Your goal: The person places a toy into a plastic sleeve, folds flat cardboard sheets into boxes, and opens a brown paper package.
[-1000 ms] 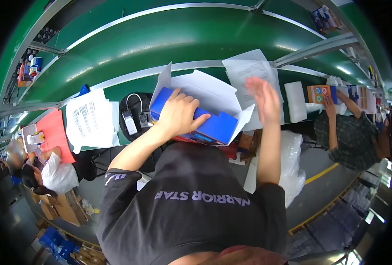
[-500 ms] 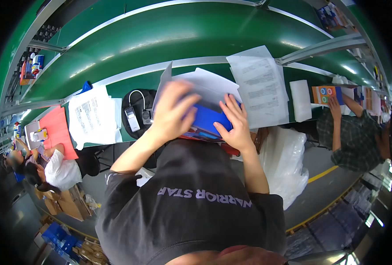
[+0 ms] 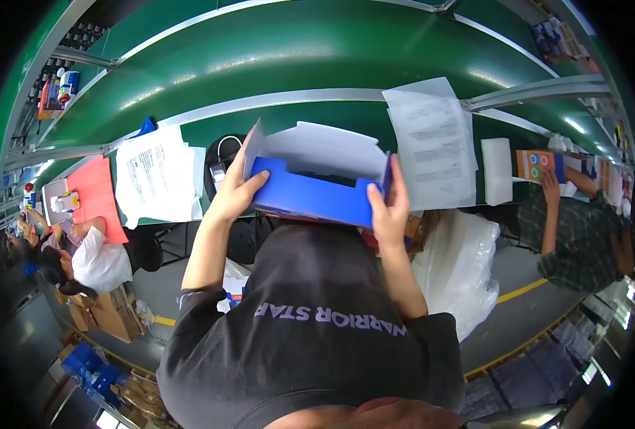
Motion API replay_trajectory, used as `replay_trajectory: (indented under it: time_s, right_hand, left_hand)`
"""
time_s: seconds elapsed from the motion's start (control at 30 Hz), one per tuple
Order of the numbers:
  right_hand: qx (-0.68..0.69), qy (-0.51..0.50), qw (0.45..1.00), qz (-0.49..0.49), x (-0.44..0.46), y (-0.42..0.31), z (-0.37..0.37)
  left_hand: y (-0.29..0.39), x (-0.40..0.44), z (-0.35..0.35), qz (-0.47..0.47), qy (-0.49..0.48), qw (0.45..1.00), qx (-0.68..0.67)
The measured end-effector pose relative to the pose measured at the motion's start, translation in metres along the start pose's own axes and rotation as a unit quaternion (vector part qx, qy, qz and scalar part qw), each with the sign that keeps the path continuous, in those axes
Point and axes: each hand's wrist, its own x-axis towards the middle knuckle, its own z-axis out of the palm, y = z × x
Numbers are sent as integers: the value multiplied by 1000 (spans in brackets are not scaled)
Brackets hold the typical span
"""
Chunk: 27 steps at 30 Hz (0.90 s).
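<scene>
An open cardboard box (image 3: 313, 194), blue outside and pale grey inside, is held in front of my chest at the table's front edge. Its large flap stands up on the far side. My left hand (image 3: 233, 191) grips the left end, thumb on the blue panel and fingers behind the side flap. At the right end my right hand (image 3: 390, 207) holds it the same way, thumb in front and fingers along the outside. Most of the inside is hidden by the front panel. Beside the box's left end lies a dark round case (image 3: 217, 149) with a white cable loop.
Printed sheets (image 3: 153, 171) lie to the left, with more sheets (image 3: 432, 146) to the right. White foam (image 3: 497, 171) lies farther right, near a co-worker's hand (image 3: 550, 187) on an orange-and-blue box (image 3: 535, 166). Clear plastic wrap (image 3: 457, 268) hangs below the table edge.
My left hand has moved from over the box's opening to its left end. The blue front panel now stands upright and the opening shows. My right hand stays at the right end.
</scene>
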Motion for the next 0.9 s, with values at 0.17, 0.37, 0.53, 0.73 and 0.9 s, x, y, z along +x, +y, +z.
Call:
replay_trajectory:
  time_s: [0.17,0.37,0.53,0.73,0.9]
  right_hand:
    - [-86,-29,990,-109,17,-49,-25]
    - [-296,-61,929,-214,49,-65,-23]
    - [-334,-24,899,-283,46,-64,-20]
    - [-310,-115,910,-250,34,-70,-26]
    - [-265,-218,927,-151,12,-32,-15]
  left_hand:
    - [21,-14,19,187,61,972,126]
    - [23,11,36,257,159,934,192]
    - [10,13,29,255,118,937,209]
    - [10,0,24,257,10,949,185]
    - [-43,3,53,192,-74,972,110]
